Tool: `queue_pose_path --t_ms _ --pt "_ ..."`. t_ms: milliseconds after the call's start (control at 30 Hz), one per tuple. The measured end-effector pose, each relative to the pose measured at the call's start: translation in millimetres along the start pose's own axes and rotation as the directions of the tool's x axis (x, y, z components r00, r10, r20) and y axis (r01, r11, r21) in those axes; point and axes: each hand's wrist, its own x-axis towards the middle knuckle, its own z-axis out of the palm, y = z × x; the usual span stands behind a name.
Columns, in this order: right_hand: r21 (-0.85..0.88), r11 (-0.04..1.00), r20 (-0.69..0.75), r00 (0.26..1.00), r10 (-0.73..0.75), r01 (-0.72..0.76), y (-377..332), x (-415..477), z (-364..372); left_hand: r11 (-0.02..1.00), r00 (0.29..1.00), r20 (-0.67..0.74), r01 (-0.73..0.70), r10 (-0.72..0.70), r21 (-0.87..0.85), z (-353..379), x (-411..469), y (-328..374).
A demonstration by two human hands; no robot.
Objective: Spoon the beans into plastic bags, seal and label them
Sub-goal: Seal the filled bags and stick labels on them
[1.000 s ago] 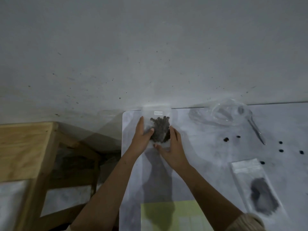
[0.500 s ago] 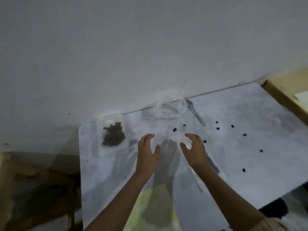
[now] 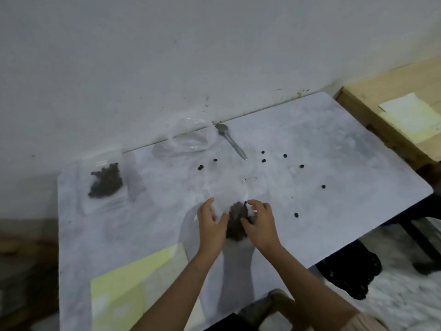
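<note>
A small clear plastic bag [image 3: 226, 192] with a dark clump of beans [image 3: 236, 225] in its lower part lies mid-table. My left hand [image 3: 211, 226] holds its left side and my right hand [image 3: 261, 223] holds its right side, fingers curled over the plastic. A filled bag with a white label [image 3: 105, 180] lies flat near the table's far left corner. A metal spoon [image 3: 230, 140] rests by the wall beside a crumpled empty plastic bag [image 3: 191, 137]. Several loose beans [image 3: 285, 155] are scattered to the right.
The grey marble-look table [image 3: 346, 144] stands against a white wall. A pale yellow sheet [image 3: 128, 283] lies at its near left edge. A wooden bench [image 3: 372, 99] with paper sheets [image 3: 410, 113] stands to the right. Dark items lie on the floor under the right edge.
My hands let go of the labelled bag at the far left, moved right and came down onto the second bag of beans. The view swung to the right.
</note>
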Motion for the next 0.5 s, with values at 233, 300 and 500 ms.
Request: queue_pose_path --t_ms 233,300,500 --pt "0.253 0.955 0.046 0.984 -0.174 0.157 -46 -15 16 0.977 0.996 0.030 -0.077 0.085 -0.201 -72 -7 24" --pt "0.317 0.927 0.083 0.968 -0.237 0.200 -67 -28 29 0.970 0.994 0.017 -0.100 0.107 -0.219 -106 -17 27" --pt "0.320 0.931 0.155 0.959 -0.235 0.177 -83 -87 92 0.950 0.971 -0.231 -0.127 0.061 -0.284 -217 -67 -1"
